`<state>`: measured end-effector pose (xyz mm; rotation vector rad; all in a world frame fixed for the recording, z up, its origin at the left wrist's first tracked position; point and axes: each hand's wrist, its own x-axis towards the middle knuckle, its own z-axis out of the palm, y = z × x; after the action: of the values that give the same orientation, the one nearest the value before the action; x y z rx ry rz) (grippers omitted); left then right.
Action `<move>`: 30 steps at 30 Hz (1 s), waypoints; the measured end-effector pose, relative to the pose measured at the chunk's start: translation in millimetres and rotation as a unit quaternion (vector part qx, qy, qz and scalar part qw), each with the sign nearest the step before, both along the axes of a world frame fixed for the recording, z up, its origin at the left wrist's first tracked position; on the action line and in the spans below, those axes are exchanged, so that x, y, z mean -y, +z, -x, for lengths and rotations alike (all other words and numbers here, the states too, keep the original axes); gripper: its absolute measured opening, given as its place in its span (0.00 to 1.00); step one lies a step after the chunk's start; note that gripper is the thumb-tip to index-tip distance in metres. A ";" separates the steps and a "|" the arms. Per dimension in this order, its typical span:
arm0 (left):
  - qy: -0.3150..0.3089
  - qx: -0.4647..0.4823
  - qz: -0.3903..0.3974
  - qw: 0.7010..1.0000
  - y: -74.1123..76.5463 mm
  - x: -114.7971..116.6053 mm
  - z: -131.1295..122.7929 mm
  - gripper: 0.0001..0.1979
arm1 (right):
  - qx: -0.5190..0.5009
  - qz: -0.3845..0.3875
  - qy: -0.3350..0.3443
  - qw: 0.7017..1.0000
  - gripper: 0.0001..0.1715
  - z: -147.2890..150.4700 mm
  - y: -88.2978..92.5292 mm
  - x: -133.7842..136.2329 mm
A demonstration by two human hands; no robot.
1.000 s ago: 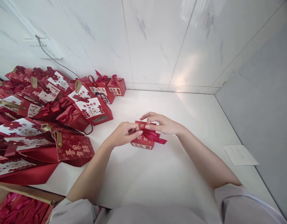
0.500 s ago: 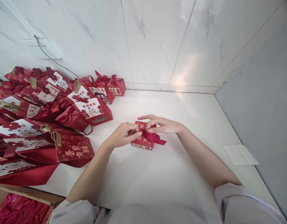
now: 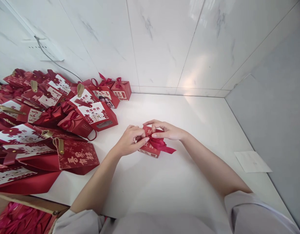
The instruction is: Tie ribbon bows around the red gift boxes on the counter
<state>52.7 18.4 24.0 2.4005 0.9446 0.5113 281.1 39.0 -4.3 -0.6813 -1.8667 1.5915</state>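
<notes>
A small red box (image 3: 149,150) with pale characters stands on the white table (image 3: 164,185), near the middle of the view. A dark red ribbon (image 3: 163,145) is tied on its top, with ends trailing to the right. At the box's upper left, my left hand (image 3: 131,139) pinches the ribbon between thumb and forefinger. My right hand (image 3: 168,130) reaches over from the right, its thumb and a finger closed on the ribbon near the knot. The fingers partly hide the knot and the box's top.
Many red gift boxes and bags (image 3: 79,156) crowd the table's left side. A cardboard box (image 3: 32,201) of red ribboned items sits at the lower left. A white paper (image 3: 252,162) lies by the right edge. Behind rises a marbled wall (image 3: 162,42) with a cable.
The small red box has turned slightly, and the ribbon's ends have shifted a little to the right. Both hands keep their pinch and have moved only slightly.
</notes>
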 end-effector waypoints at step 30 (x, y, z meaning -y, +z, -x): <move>0.016 0.181 0.117 0.976 -35.9 -2.8 19.8 0.18 | 0.091 -0.070 0.052 0.992 0.17 -12.9 9.8 0.1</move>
<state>32.9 21.2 -11.8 1.9960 0.8308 0.7722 294.0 38.9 5.5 -0.6979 -2.1554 1.4867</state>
